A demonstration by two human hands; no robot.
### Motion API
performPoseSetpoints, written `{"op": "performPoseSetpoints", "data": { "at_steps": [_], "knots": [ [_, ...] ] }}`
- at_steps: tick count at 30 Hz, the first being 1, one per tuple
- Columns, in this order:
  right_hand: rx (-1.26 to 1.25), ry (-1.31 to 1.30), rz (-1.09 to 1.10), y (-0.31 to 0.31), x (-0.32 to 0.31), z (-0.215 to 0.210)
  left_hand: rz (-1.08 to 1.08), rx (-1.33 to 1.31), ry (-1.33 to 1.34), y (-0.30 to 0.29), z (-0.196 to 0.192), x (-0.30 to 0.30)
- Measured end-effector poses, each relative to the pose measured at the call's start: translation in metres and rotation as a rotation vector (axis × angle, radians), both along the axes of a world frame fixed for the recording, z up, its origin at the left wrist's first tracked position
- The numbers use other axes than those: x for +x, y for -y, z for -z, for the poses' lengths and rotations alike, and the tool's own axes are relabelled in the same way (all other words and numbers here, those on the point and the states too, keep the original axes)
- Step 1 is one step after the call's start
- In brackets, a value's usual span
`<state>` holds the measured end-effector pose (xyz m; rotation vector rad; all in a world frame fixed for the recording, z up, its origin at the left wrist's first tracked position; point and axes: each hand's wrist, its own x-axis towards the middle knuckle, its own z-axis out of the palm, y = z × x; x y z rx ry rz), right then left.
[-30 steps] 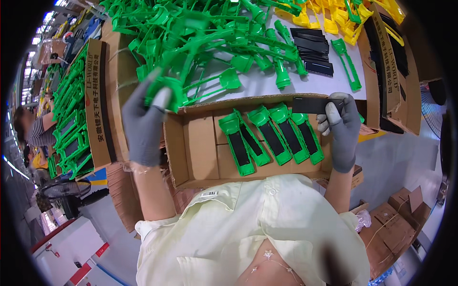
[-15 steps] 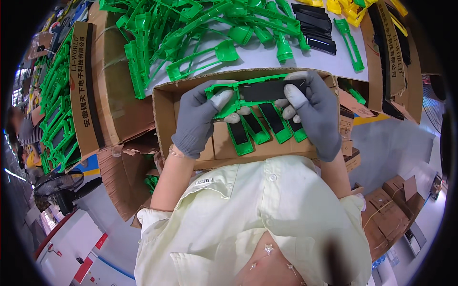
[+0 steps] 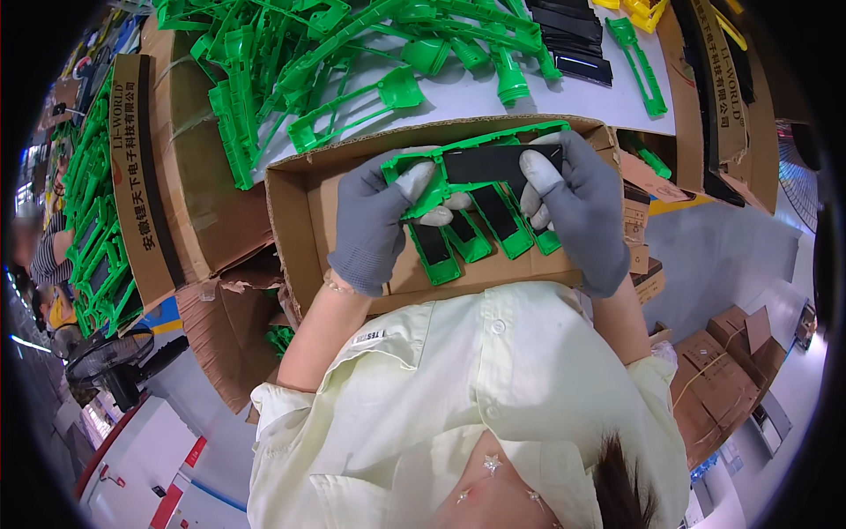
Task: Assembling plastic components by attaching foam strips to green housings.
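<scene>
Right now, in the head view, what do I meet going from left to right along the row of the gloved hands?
Tall cardboard box of green parts → left hand → green frame with black insert, held by both hands → right hand → small stacked cartons.

Green parts [image 3: 480, 234] crowd the cardboard box [image 3: 291, 220] floor.
</scene>
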<state>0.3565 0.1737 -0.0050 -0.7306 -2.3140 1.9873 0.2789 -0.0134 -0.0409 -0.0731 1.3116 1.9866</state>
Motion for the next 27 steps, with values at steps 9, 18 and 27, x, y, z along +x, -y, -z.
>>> {"op": "performPoseSetpoints", "data": {
  "at_steps": [9,18,27],
  "knots": [
    [0.148,-0.057,-0.044,-0.003,0.000,0.003,0.049,0.062,0.016,-0.001,-0.002,0.000],
    [0.858,-0.243,-0.084,-0.012,0.003,0.018,0.035,-0.153,-0.058,-0.010,-0.015,0.008],
    [-0.020,0.206,-0.143,-0.023,0.011,0.023,0.159,-0.220,-0.045,0.004,-0.006,0.013]
  ]
}}
